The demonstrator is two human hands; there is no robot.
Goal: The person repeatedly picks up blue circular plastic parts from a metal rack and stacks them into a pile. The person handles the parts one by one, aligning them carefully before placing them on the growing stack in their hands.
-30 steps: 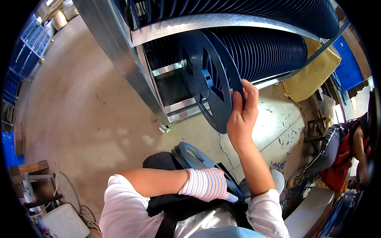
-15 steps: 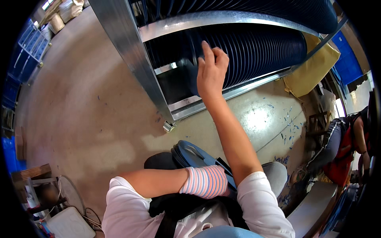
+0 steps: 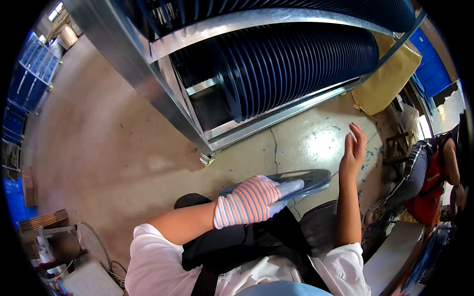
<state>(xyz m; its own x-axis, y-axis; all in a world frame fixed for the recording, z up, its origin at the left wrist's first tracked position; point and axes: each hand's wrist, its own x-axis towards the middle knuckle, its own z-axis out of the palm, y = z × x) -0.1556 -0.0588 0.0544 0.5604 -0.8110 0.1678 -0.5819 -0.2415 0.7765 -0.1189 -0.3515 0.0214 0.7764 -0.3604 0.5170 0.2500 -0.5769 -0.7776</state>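
Note:
My left hand [image 3: 254, 201], in a striped pink and white glove, grips a flat dark blue reel [image 3: 301, 178] held level over my lap. My bare right hand [image 3: 354, 153] hangs open just right of the reel, fingers up and apart, holding nothing. Ahead stands a metal rack [image 3: 148, 79] whose lower shelf holds a long row of upright dark blue reels [image 3: 286, 64]. An upper shelf holds more of the same reels, partly cut off at the top.
A rack caster [image 3: 207, 158] rests on the concrete floor [image 3: 98, 148]. A tan bag [image 3: 390, 79] lies right of the rack. Another person in red [image 3: 434, 177] crouches at the far right. Blue crates [image 3: 29, 84] stand at far left, clutter at lower left.
A second ago my right hand held a reel upright at the rack; that reel now stands in the row. The right hand has dropped back, open, and my left hand has lifted another reel.

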